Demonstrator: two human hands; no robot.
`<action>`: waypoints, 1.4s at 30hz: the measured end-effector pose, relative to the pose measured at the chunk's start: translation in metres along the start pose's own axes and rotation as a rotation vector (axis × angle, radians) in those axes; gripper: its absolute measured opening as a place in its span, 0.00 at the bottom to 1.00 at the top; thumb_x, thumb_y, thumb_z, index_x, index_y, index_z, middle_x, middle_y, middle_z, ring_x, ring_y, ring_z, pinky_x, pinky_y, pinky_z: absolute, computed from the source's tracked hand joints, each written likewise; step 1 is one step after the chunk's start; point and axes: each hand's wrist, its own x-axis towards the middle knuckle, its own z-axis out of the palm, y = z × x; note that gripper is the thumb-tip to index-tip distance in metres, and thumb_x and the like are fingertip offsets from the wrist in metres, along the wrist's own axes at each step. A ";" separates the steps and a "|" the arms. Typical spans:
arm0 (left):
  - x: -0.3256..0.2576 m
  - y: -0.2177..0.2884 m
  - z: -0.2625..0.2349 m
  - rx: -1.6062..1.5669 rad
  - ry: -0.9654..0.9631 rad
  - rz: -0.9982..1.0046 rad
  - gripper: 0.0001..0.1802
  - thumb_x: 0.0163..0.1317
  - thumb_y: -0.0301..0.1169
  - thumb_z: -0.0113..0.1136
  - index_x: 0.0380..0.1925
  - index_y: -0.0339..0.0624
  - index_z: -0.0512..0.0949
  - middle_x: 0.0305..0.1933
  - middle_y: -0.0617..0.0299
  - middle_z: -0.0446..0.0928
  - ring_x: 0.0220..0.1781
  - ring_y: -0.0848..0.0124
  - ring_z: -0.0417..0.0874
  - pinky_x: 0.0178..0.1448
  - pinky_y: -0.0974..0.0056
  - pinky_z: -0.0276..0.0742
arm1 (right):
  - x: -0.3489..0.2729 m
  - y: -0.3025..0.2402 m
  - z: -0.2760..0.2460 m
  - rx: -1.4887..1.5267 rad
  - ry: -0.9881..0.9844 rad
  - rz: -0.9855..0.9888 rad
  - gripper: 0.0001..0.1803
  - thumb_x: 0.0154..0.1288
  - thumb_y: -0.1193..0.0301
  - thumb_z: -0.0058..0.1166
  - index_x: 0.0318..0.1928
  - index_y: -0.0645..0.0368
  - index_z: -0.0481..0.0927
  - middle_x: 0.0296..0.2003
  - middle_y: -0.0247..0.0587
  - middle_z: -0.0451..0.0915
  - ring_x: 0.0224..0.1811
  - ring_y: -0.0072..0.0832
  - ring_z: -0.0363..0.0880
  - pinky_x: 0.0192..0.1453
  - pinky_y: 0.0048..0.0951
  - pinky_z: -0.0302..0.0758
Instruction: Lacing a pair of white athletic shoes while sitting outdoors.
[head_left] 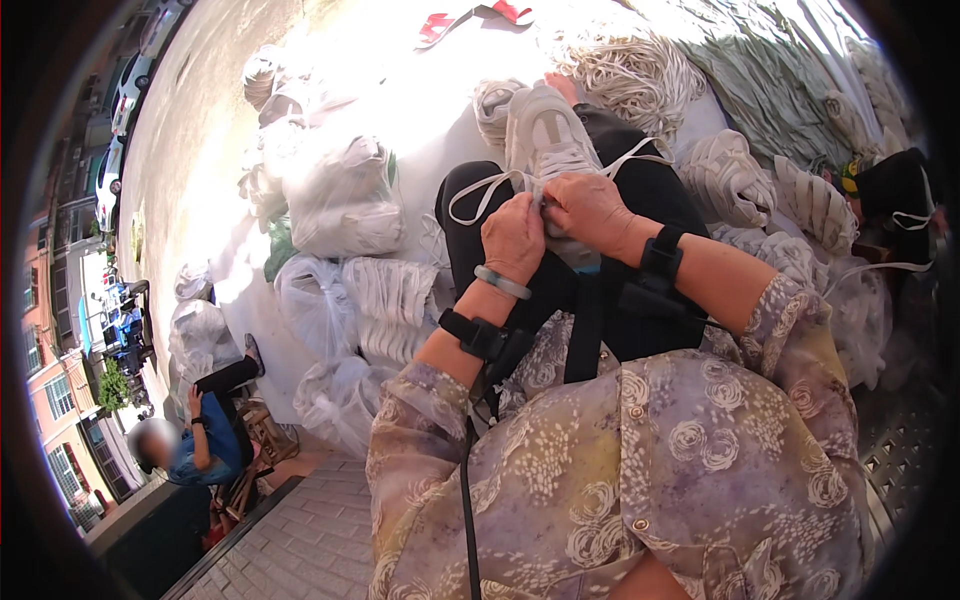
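Outdoor spot, sunlit pale ground (200,150) strewn with clear plastic bags (335,200) of white goods; grey paving (310,545) at lower left. One white sneaker (548,140) is rested on the black-trousered lap. Left hand (513,238) and right hand (590,208) are both pinched on its white lace (485,185) at the eyelets; fingertips are hidden. Sneakers (735,180) piled at right, at least three, count blurred. One seated person (205,440) is seen at lower left.

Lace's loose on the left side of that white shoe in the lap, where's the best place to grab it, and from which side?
Judging by its pose, take the white lace on the loop hanging off the shoe, beside the left hand. Come from the left: that loop stands free against the dark trousers, while both hands cover the eyelets.
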 end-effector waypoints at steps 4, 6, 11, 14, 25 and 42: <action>0.000 -0.004 0.002 -0.057 0.027 0.002 0.08 0.58 0.29 0.50 0.33 0.37 0.76 0.28 0.48 0.77 0.31 0.54 0.80 0.35 0.60 0.73 | 0.003 0.004 0.005 -0.083 -0.038 -0.003 0.08 0.51 0.67 0.53 0.27 0.59 0.74 0.27 0.45 0.76 0.33 0.43 0.76 0.37 0.39 0.72; -0.001 -0.004 0.001 -0.099 0.002 -0.045 0.08 0.58 0.29 0.51 0.33 0.38 0.76 0.26 0.50 0.77 0.31 0.56 0.80 0.35 0.60 0.73 | 0.002 0.002 0.005 -0.101 -0.017 -0.044 0.08 0.51 0.68 0.52 0.27 0.59 0.74 0.27 0.44 0.76 0.33 0.42 0.77 0.36 0.39 0.73; 0.000 -0.001 0.002 -0.092 -0.010 -0.107 0.07 0.58 0.28 0.50 0.33 0.38 0.76 0.26 0.50 0.77 0.31 0.56 0.81 0.35 0.60 0.74 | 0.002 -0.004 0.001 -0.165 0.017 -0.148 0.06 0.50 0.69 0.51 0.28 0.58 0.75 0.26 0.42 0.76 0.31 0.39 0.77 0.33 0.37 0.74; 0.003 0.005 0.001 -0.086 -0.017 -0.078 0.08 0.59 0.29 0.50 0.33 0.38 0.76 0.27 0.50 0.78 0.31 0.55 0.80 0.36 0.61 0.74 | 0.001 -0.002 0.000 -0.275 -0.006 -0.183 0.07 0.49 0.71 0.51 0.30 0.58 0.75 0.27 0.42 0.75 0.31 0.38 0.77 0.32 0.35 0.74; -0.003 0.004 -0.006 0.040 -0.066 0.030 0.11 0.54 0.29 0.51 0.37 0.38 0.75 0.34 0.49 0.78 0.36 0.54 0.79 0.41 0.57 0.75 | -0.108 0.077 -0.090 -0.201 -0.038 -0.054 0.06 0.53 0.74 0.51 0.26 0.59 0.68 0.24 0.44 0.69 0.29 0.44 0.72 0.31 0.39 0.68; 0.026 0.050 0.022 0.212 -0.271 0.144 0.06 0.54 0.28 0.49 0.27 0.41 0.76 0.28 0.53 0.75 0.33 0.53 0.77 0.36 0.54 0.73 | -0.043 0.038 -0.050 -0.038 0.131 -0.110 0.12 0.49 0.66 0.55 0.32 0.60 0.73 0.29 0.44 0.73 0.36 0.40 0.76 0.40 0.37 0.73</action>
